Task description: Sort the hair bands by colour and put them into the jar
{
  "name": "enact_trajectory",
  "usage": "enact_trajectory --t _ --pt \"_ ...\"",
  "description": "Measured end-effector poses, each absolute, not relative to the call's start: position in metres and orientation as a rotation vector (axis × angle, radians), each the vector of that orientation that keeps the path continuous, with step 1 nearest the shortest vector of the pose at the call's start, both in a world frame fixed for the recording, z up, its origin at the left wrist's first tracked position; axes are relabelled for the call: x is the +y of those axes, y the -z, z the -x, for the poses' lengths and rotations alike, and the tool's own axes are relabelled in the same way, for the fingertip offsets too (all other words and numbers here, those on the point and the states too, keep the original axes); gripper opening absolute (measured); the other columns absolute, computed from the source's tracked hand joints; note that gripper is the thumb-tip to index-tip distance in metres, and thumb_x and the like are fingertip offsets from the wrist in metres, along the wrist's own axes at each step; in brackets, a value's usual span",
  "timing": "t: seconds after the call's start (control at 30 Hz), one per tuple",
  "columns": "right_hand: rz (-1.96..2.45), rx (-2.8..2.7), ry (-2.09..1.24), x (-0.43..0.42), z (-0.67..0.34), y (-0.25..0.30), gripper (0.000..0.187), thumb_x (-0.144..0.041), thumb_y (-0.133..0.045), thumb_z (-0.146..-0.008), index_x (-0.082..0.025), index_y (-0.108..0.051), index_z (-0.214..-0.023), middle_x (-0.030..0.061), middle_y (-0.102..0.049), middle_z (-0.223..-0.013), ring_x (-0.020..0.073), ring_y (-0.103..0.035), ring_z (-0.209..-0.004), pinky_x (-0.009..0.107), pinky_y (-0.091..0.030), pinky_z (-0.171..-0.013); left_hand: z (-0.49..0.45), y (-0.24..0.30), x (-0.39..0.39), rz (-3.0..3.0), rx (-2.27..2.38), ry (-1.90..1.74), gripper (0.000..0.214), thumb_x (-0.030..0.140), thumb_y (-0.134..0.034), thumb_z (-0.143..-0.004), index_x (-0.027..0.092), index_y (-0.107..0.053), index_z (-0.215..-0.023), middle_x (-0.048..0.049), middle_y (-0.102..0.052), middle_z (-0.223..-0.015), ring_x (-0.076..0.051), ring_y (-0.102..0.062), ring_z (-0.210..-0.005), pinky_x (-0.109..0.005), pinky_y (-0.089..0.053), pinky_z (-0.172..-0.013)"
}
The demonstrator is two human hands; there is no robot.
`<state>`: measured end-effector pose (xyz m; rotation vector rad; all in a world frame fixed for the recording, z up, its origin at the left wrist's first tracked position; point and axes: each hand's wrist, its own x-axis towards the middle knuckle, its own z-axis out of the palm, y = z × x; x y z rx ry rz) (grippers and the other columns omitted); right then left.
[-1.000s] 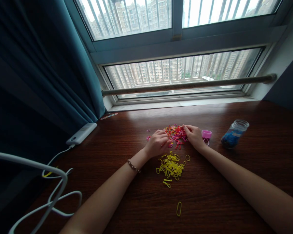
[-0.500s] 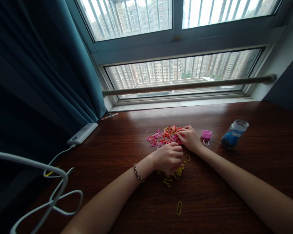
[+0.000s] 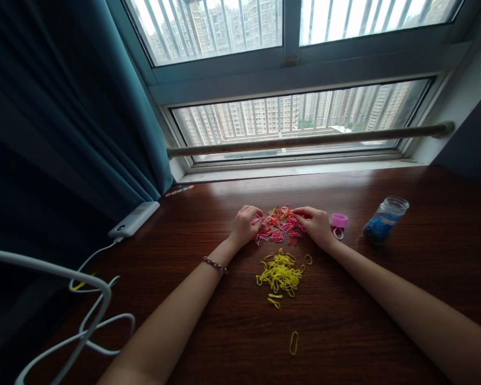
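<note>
A heap of pink, red and orange rubber bands (image 3: 279, 227) lies on the brown table between my two hands. My left hand (image 3: 246, 225) is at the heap's left edge, its fingers curled in against pink bands. Whether one is pinched there is hard to see. From the right side, my right hand (image 3: 316, 227) reaches in with thumb and fingers drawn together at the bands; what the tips hold is hidden. Nearer to me sits a separate pile of yellow rubber bands (image 3: 281, 274). One yellow band (image 3: 294, 343) lies apart, closest to me.
To the right of my right hand are a pink ring-shaped lid (image 3: 339, 220) with a pale loop and a tilted-looking clear jar (image 3: 385, 220) with blue contents. A white power bank (image 3: 134, 219) and its white cable (image 3: 104, 315) lie left, beside a blue curtain (image 3: 144, 133).
My left hand has moved from above the yellow pile, up and left, to the left edge of the pink and red heap. The yellow pile is now uncovered. My right hand has shifted slightly right.
</note>
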<state>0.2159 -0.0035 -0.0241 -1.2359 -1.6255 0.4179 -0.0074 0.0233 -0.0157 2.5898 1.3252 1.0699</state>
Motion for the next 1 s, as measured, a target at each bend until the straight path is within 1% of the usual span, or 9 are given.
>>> enact_trajectory --t 0.1,0.27,0.43,0.6,0.83,1.0 --pt "1.203 -1.636 -0.423 -0.0047 -0.2143 0.0252 0.016 -0.025 -0.055 -0.075 -0.019 -0.069 -0.082 0.0038 -0.069 -0.079 0.0177 -0.063 -0.071 0.029 -0.048 -0.068 0.0085 0.0211 0.0286 -2.578 1.261 -1.009 0.008 0.024 -0.057 -0.077 0.021 -0.062 -0.082 -0.0034 -0.065 -0.085 -0.019 -0.054 -0.090 -0.033 -0.041 -0.081" --pt "1.240 -1.813 -0.277 -0.0044 -0.2133 0.0272 0.014 -0.023 -0.057 -0.074 -0.021 -0.068 -0.081 0.0035 -0.068 -0.081 0.0189 -0.061 -0.078 0.031 -0.045 -0.073 0.0054 0.0243 0.0276 -2.641 1.240 -0.878 0.009 0.025 -0.061 -0.075 0.023 -0.065 -0.083 -0.0022 -0.067 -0.087 -0.020 -0.054 -0.093 -0.036 -0.038 -0.085" --pt "1.278 -1.929 -0.256 -0.0031 -0.2136 0.0285 0.013 -0.018 -0.057 -0.074 -0.022 -0.069 -0.078 0.0022 -0.068 -0.079 0.0181 -0.060 -0.076 0.031 -0.043 -0.072 0.0061 0.0247 0.0277 -2.613 1.299 -0.888 0.007 0.024 -0.059 -0.076 0.022 -0.065 -0.079 -0.0017 -0.067 -0.083 -0.019 -0.054 -0.091 -0.036 -0.036 -0.085" --pt "1.295 -1.970 -0.224 -0.0019 -0.2147 0.0313 0.011 -0.021 -0.057 -0.076 -0.022 -0.068 -0.077 0.0027 -0.068 -0.079 0.0184 -0.058 -0.076 0.030 -0.042 -0.071 0.0071 0.0255 0.0288 -2.601 1.367 -0.903 0.008 0.023 -0.057 -0.077 0.023 -0.065 -0.076 -0.0008 -0.067 -0.079 -0.019 -0.054 -0.088 -0.036 -0.036 -0.084" --pt "1.341 -2.088 -0.139 -0.0045 -0.2131 0.0310 0.014 -0.022 -0.053 -0.080 -0.021 -0.066 -0.085 0.0061 -0.066 -0.085 0.0202 -0.055 -0.082 0.032 -0.042 -0.076 0.0104 0.0253 0.0325 -2.414 1.527 -1.022 0.007 0.021 -0.056 -0.076 0.021 -0.063 -0.077 -0.0022 -0.066 -0.079 -0.019 -0.057 -0.081 -0.033 -0.042 -0.077" --pt "1.334 -2.120 -0.117 -0.0055 -0.2119 0.0312 0.014 -0.023 -0.054 -0.080 -0.020 -0.065 -0.087 0.0067 -0.065 -0.086 0.0202 -0.054 -0.083 0.032 -0.041 -0.079 0.0114 0.0255 0.0338 -2.358 1.624 -1.079 0.007 0.022 -0.057 -0.075 0.020 -0.063 -0.076 -0.0031 -0.066 -0.082 -0.020 -0.056 -0.086 -0.035 -0.042 -0.079"
